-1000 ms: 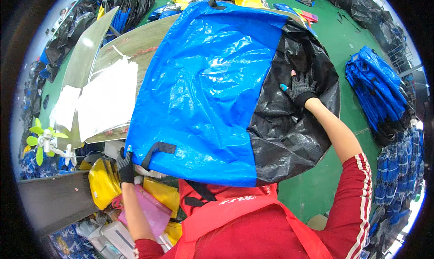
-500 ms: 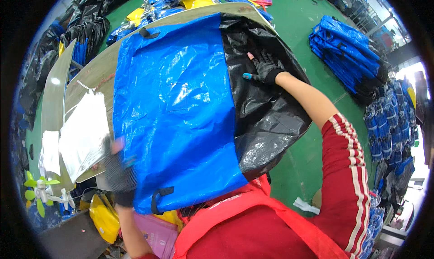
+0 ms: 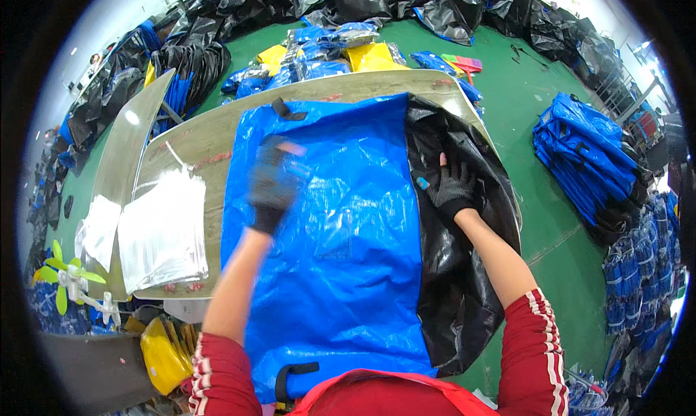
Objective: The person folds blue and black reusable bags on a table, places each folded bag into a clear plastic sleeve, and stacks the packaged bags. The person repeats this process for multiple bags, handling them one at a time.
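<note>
A large blue and black plastic bag (image 3: 341,242) lies spread over the table, with a black strap handle (image 3: 288,110) at its far edge and another strap (image 3: 293,376) at its near edge. My right hand (image 3: 452,187), in a dark grey fingerless-tip glove, rests flat on the black part with its fingers spread. Over the blue part, near its far left, is my left hand (image 3: 275,180) in a similar glove. Motion smears its fingers, so I cannot make out whether it touches the sheet.
On the greenish table (image 3: 210,137) a stack of clear plastic bags (image 3: 163,231) sits left of the blue sheet. A small green-bladed fan (image 3: 69,277) stands at the left. Packed blue bundles (image 3: 319,66) lie beyond the table; a blue bag pile (image 3: 587,155) is on the right floor.
My left hand has moved from the blue sheet's near left edge to its far left area. My right hand stays on the black part. The whole view has shifted, showing more of the far floor.
</note>
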Tool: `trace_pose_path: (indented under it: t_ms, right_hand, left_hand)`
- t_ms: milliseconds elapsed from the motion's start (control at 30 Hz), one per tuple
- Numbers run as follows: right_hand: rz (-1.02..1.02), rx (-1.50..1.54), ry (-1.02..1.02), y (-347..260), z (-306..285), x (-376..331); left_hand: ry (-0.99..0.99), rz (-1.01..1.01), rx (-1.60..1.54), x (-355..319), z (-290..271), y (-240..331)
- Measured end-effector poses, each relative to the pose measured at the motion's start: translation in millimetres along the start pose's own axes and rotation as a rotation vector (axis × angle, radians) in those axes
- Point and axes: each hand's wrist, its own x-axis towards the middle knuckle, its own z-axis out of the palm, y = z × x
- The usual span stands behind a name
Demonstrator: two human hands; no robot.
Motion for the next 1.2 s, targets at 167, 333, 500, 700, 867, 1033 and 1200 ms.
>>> trace_pose_path:
  t_ms: [167,333,500,700,867,1033,1200]
  right_hand:
    - [-0.029,0.013,0.160,6.1,0.6,1.8]
    - [0.006,0.038,0.093,5.0,11.6,3.9]
    - [-0.059,-0.057,0.181,-7.3,-13.7,-1.4]
    - [-0.266,0.598,0.152,23.2,-81.4,27.4]
    - [-0.362,0.146,0.089,47.3,-60.1,34.9]
    - [-0.638,0.144,0.225,5.4,-76.3,33.9]
    - [-0.213,0.006,0.070,-58.7,-148.2,91.1]
  left_hand:
    - [0.137,-0.756,0.313,55.3,-66.4,-211.9]
    - [-0.323,-0.876,-0.698,50.7,-59.3,-204.5]
    - [-0.105,-0.872,-0.984,45.3,-67.9,-126.5]
    - [0.149,-0.436,-0.277,20.0,-107.6,-161.4]
    - [0.003,-0.594,0.263,15.9,-104.3,-218.1]
    - [0.145,-0.194,0.616,7.5,-61.2,-117.4]
    - [-0.266,0.439,0.300,11.8,38.4,43.1]
